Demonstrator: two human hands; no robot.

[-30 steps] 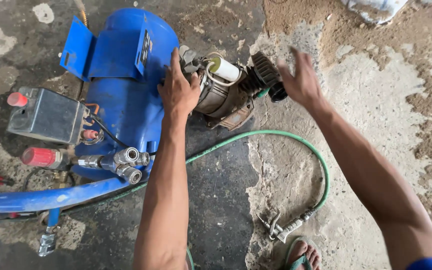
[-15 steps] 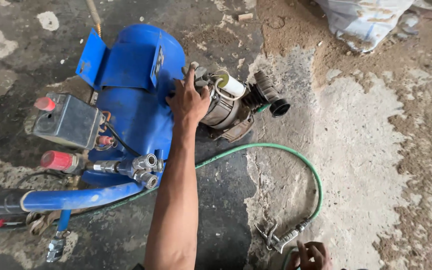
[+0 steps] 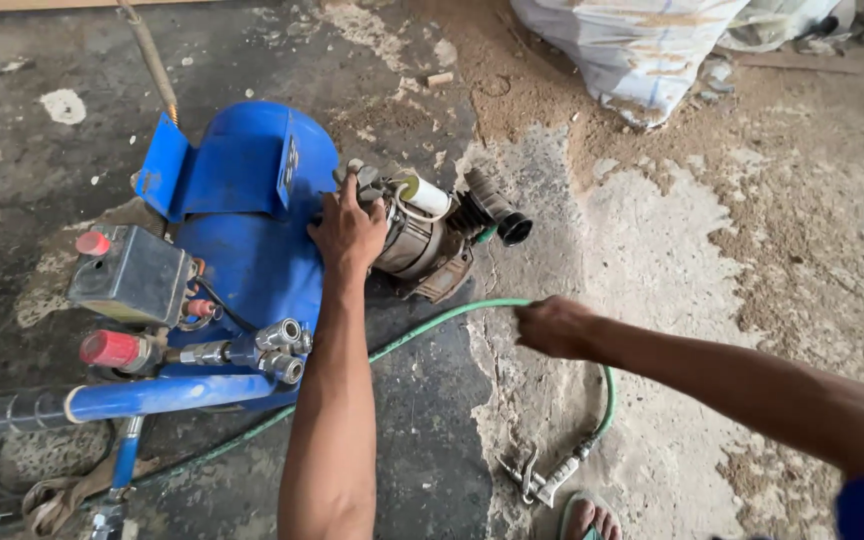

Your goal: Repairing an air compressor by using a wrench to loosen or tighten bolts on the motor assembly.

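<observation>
A blue air compressor tank lies on a dirty concrete floor, with a grey motor and pump at its right end. My left hand rests palm-down on the joint between tank and motor, fingers spread. My right hand is closed around a thin green hose at the top of its loop, just below the motor. The hose curves down to a metal fitting near the bottom edge.
A grey switch box, a red knob and metal couplers sit on the tank's left side above a blue handle bar. A white sack lies at the top right amid sawdust. My sandalled foot is near the fitting.
My right hand left the black end of the pump, dropped out of view, and now grips the green hose. The camera view shifted. The left hand stayed on the motor.
</observation>
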